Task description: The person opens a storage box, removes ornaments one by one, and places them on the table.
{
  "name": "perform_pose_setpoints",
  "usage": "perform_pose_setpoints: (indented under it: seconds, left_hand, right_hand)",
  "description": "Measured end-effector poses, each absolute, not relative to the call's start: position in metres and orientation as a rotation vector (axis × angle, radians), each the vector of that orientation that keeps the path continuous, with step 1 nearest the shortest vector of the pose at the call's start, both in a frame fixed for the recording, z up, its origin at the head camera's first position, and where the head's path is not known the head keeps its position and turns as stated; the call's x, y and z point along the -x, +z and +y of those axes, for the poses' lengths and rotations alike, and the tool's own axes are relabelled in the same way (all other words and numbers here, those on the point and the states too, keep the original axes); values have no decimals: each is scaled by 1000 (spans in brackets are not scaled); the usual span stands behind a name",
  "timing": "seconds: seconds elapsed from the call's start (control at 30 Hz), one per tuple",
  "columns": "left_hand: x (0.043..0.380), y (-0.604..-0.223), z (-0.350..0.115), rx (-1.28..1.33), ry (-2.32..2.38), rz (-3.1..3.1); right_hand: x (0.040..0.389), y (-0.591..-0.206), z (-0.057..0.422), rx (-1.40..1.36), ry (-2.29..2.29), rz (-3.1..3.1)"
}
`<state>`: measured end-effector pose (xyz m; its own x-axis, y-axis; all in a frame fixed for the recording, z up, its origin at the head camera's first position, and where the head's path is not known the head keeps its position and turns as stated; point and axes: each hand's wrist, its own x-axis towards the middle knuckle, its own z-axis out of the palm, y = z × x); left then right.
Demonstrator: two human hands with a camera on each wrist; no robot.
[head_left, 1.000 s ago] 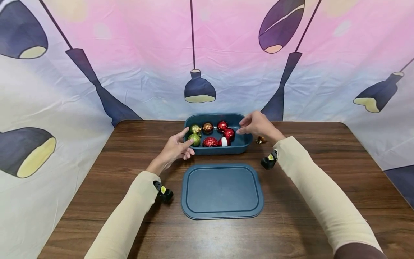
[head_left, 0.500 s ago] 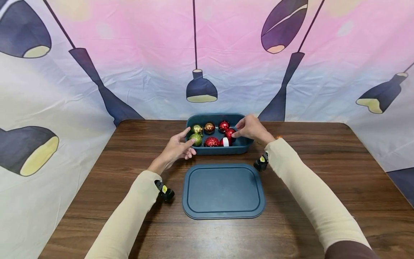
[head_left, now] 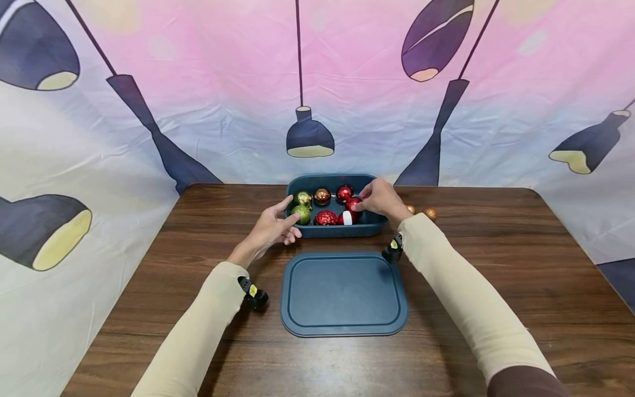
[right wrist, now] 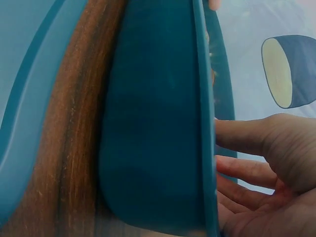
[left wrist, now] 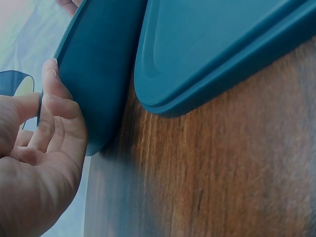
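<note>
A dark blue-green plastic box (head_left: 342,230) stands near the table's back edge with Christmas baubles in it. At its left front corner my left hand (head_left: 270,225) grips the rim, thumb over the edge and other fingers against the outer wall (left wrist: 101,74). My right hand (head_left: 382,198) reaches over the right end, with thumb and fingertips at a red bauble (head_left: 351,203). In the right wrist view the box wall hides these fingertips. Other baubles inside are red (head_left: 344,192), glittery red (head_left: 325,218), red-and-white (head_left: 346,218), copper (head_left: 322,196), gold (head_left: 303,198) and green (head_left: 300,214).
A matching flat lid (head_left: 344,292) lies on the brown wooden table (head_left: 476,264) in front of the box. Two gold-orange baubles, one partly hidden (head_left: 410,209) and one larger (head_left: 430,213), rest right of it. A printed cloth (head_left: 238,127) hangs behind the table.
My right hand has moved left and into the box, up to the red bauble. Its sleeve has uncovered the gold-orange baubles on the table. The left hand has kept its place.
</note>
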<state>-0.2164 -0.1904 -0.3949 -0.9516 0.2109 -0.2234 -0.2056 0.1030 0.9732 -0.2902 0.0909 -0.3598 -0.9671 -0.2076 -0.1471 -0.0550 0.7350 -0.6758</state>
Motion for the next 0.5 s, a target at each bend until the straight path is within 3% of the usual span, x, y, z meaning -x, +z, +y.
perform_pose_setpoints:
  seconds: [0.5]
  left_hand:
    - [216, -394, -190, -14, 1911, 2088]
  right_hand:
    - [289, -366, 81, 175, -1069, 2687]
